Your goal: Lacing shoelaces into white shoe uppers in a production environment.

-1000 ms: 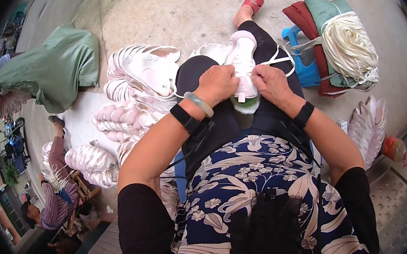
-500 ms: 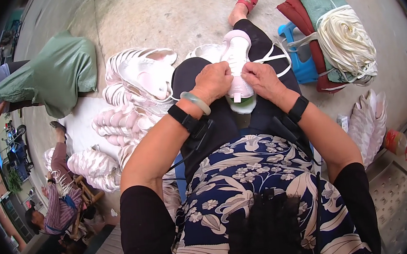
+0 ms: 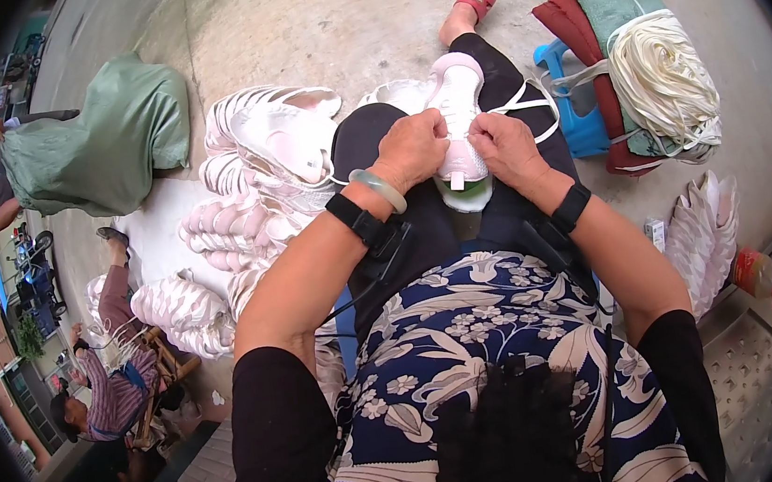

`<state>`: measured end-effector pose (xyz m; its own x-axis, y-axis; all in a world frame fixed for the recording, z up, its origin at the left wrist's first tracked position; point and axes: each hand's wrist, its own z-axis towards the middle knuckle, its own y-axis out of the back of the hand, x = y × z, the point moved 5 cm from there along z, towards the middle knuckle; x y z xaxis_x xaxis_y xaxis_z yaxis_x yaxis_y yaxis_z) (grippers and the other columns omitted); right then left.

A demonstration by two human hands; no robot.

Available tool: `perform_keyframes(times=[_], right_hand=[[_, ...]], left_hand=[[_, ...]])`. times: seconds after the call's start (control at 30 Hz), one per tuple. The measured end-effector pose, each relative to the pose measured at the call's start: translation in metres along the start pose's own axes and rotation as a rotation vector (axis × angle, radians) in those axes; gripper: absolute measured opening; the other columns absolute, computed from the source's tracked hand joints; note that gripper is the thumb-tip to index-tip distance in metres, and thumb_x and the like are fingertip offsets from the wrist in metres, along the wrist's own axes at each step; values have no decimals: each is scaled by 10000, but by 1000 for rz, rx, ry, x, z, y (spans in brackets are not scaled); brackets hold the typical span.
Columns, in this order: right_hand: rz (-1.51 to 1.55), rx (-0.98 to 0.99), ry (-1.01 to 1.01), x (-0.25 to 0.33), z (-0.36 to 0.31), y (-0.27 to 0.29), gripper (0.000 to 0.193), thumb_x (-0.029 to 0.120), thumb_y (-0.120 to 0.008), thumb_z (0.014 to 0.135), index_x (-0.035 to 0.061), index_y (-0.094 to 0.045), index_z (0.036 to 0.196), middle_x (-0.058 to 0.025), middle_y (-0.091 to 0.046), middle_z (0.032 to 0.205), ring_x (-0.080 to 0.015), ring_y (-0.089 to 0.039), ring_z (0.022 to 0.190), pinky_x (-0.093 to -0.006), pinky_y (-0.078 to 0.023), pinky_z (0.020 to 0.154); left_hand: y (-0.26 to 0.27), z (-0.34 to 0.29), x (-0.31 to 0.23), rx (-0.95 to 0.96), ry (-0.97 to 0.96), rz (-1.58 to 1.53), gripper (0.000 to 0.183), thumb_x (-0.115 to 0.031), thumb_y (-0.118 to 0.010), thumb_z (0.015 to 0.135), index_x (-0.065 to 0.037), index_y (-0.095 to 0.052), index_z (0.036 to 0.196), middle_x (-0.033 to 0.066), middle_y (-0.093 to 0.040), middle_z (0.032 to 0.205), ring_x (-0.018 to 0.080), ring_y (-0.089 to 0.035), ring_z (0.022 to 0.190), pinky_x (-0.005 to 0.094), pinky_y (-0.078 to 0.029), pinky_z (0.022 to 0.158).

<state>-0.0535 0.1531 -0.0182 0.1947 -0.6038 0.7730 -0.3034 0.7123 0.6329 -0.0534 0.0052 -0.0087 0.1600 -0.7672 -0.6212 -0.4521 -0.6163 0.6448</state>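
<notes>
A white and pale pink shoe upper lies lengthwise across my thighs, its pull tab toward me and a green and white piece showing under that end. My left hand is closed at the upper's left edge, thumb and fingers pinched. Opposite it, my right hand pinches at the right edge. A white shoelace loops out beyond the right hand, and a thin strand of it shows beside my left wrist. The fingers largely hide the lace where they grip it.
Stacked white and pink shoe uppers lie to my left, with more at right. A bundle of white laces rests on cloth over a blue stool. Someone handles a green sack; another person sits at lower left.
My hands stay pinched at the shoe upper, the left shifted slightly right and up. The whole view has moved slightly. At far left, the person's hand has pulled on the green sack.
</notes>
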Motion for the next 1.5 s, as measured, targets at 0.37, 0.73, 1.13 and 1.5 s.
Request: perform_keyframes(times=[0.37, 0.73, 1.13, 1.5], right_hand=[[-59, 105, 40, 5, 12, -1, 121, 151, -558, 765, 37, -596, 774, -172, -607, 739, -341, -596, 747, -429, -458, 671], [-318, -107, 308, 10, -5, 47, 166, 96, -572, 712, 78, -558, 877, -99, -570, 798, -303, -564, 735, -397, -420, 625], [189, -414, 91, -11, -2, 48, 144, 111, -497, 852, 48, -528, 977, -149, -592, 840, -314, -596, 766, -372, -470, 674], [113, -223, -59, -15, 4, 39, 228, 265, -490, 867, 63, -536, 963, -172, -598, 705, -356, -597, 695, -411, -461, 619]], left_hand=[[-9, 8, 7, -146, -98, -38, 148, -176, -587, 771, -30, -576, 788, 110, -570, 635, 223, -562, 593, 327, -442, 566], [68, -16, 44, -304, 88, -33, 241, -235, -538, 807, -1, -588, 775, 208, -613, 760, 366, -592, 769, 414, -455, 685], [75, -54, 13, -418, -337, 535, 299, -170, -658, 699, -60, -583, 966, 84, -592, 910, 278, -550, 809, 357, -425, 695], [24, -15, -15, -287, -763, 784, 24, -88, -516, 688, -99, -537, 697, 44, -490, 686, 223, -491, 718, 361, -359, 667]])
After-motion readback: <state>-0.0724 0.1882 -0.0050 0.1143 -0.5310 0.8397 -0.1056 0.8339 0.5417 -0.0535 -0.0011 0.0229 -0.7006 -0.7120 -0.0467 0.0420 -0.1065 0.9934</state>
